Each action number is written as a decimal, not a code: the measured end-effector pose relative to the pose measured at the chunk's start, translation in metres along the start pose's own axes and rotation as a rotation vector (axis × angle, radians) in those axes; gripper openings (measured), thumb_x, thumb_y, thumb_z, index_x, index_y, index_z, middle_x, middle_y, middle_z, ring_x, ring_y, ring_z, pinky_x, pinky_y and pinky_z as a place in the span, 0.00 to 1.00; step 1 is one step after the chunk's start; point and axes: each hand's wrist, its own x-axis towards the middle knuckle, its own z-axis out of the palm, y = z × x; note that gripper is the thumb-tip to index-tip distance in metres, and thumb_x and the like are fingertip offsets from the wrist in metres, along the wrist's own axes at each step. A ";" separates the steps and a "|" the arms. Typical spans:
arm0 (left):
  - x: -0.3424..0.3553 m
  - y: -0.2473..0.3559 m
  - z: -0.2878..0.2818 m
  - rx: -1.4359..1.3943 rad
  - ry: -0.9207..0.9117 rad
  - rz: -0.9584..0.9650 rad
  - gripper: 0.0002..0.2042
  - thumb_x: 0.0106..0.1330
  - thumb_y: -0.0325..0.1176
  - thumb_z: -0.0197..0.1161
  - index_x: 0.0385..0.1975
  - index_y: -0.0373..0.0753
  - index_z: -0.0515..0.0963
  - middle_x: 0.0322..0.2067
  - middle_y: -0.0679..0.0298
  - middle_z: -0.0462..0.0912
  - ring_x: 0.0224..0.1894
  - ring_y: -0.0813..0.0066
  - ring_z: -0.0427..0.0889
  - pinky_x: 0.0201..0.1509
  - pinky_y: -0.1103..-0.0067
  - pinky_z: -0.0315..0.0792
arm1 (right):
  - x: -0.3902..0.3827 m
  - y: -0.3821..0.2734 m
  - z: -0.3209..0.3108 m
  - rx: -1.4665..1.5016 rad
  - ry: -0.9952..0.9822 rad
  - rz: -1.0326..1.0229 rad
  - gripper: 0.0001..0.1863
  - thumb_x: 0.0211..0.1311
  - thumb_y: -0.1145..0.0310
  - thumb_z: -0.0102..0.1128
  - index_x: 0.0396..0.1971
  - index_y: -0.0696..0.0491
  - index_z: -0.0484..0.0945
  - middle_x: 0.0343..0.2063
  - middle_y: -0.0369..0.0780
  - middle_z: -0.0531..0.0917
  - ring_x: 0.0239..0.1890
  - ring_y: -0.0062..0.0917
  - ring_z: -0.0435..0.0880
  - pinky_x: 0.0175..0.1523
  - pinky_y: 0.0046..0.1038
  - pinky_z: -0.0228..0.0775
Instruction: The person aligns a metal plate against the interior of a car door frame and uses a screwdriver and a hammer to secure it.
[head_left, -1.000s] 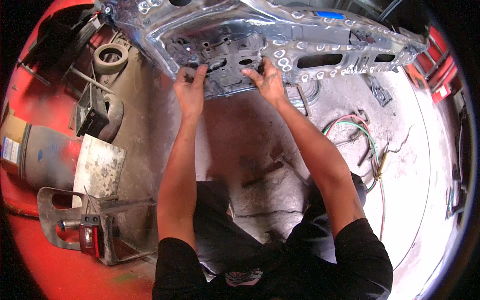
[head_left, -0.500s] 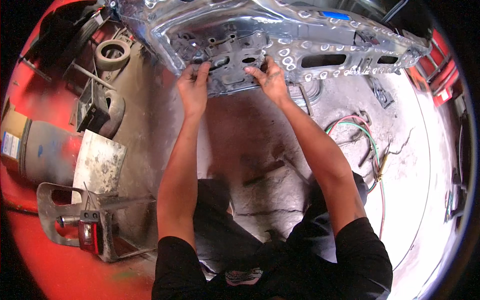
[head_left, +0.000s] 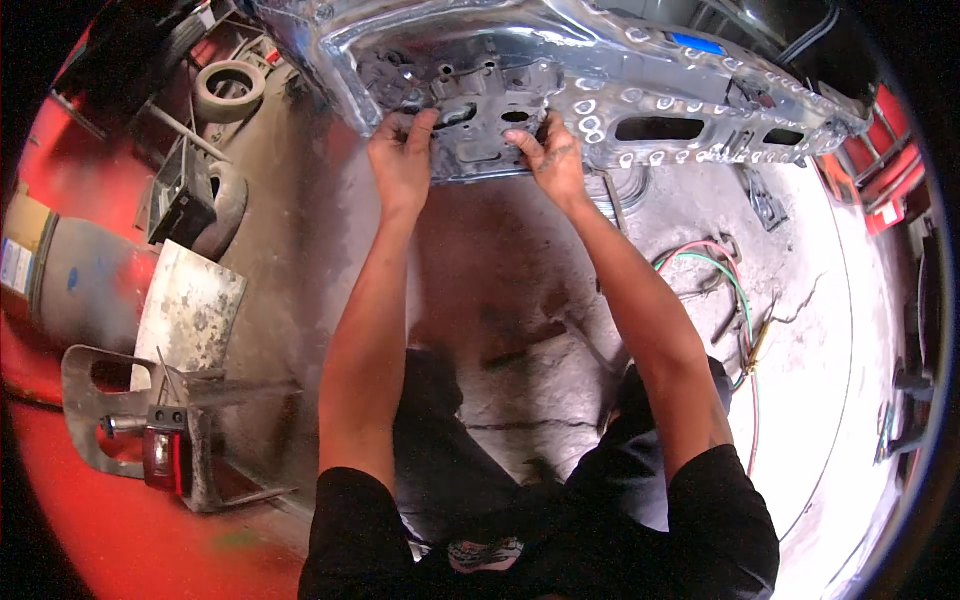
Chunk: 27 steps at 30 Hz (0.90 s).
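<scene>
A bare-metal car body panel (head_left: 665, 90) with rows of weld spots and long cut-out slots runs across the top of the view. At its left part I hold a stamped metal plate (head_left: 480, 138) with several holes, up against the panel. My left hand (head_left: 402, 160) is closed on the plate's left side, thumb in front. On its right side my right hand (head_left: 552, 160) grips likewise, thumb pointing inward over the face. The fingers behind the plate are partly hidden. Whether the plate is fixed to the panel, I cannot tell.
Red and green hoses with a torch (head_left: 755, 340) lie on the floor at right. Leftward are a tyre (head_left: 229, 92), a black crate (head_left: 180, 190), a worn white panel (head_left: 190, 310) and a metal stand (head_left: 205, 450) with a red tail light (head_left: 163, 455).
The whole view has shifted slightly, with the panel appearing a little farther right. Both hands keep their hold on the plate, with no clear movement against the panel.
</scene>
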 end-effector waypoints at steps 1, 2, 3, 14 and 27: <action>0.001 -0.001 0.001 -0.015 0.004 0.026 0.19 0.66 0.39 0.71 0.20 0.33 0.75 0.16 0.70 0.73 0.22 0.83 0.67 0.25 0.78 0.64 | -0.001 -0.001 0.000 -0.026 0.011 -0.015 0.28 0.60 0.51 0.73 0.35 0.63 0.73 0.17 0.44 0.80 0.21 0.30 0.82 0.30 0.32 0.74; 0.002 -0.003 0.001 0.021 0.002 0.004 0.17 0.67 0.39 0.71 0.23 0.33 0.76 0.19 0.70 0.75 0.24 0.83 0.68 0.28 0.79 0.65 | -0.002 -0.001 0.000 -0.058 0.024 -0.031 0.28 0.60 0.50 0.72 0.35 0.63 0.73 0.17 0.44 0.80 0.21 0.31 0.82 0.31 0.33 0.74; 0.003 -0.004 0.001 0.045 -0.013 0.011 0.15 0.67 0.39 0.70 0.27 0.32 0.78 0.22 0.70 0.77 0.26 0.83 0.70 0.30 0.80 0.67 | -0.002 -0.001 0.001 -0.031 0.037 -0.049 0.29 0.60 0.50 0.72 0.35 0.63 0.73 0.17 0.45 0.80 0.21 0.32 0.82 0.31 0.33 0.74; 0.010 -0.014 0.011 -0.067 0.062 -0.019 0.15 0.63 0.36 0.74 0.23 0.32 0.78 0.18 0.68 0.77 0.23 0.81 0.69 0.28 0.76 0.67 | -0.004 0.002 0.004 0.067 0.045 -0.106 0.27 0.63 0.52 0.70 0.37 0.63 0.70 0.18 0.46 0.80 0.21 0.29 0.82 0.28 0.32 0.74; 0.005 -0.017 0.019 -0.053 0.124 -0.074 0.19 0.59 0.41 0.75 0.27 0.29 0.79 0.21 0.57 0.82 0.24 0.72 0.74 0.33 0.71 0.72 | -0.007 0.001 -0.001 -0.051 0.034 -0.135 0.30 0.62 0.49 0.70 0.39 0.64 0.70 0.23 0.54 0.81 0.27 0.50 0.83 0.34 0.40 0.73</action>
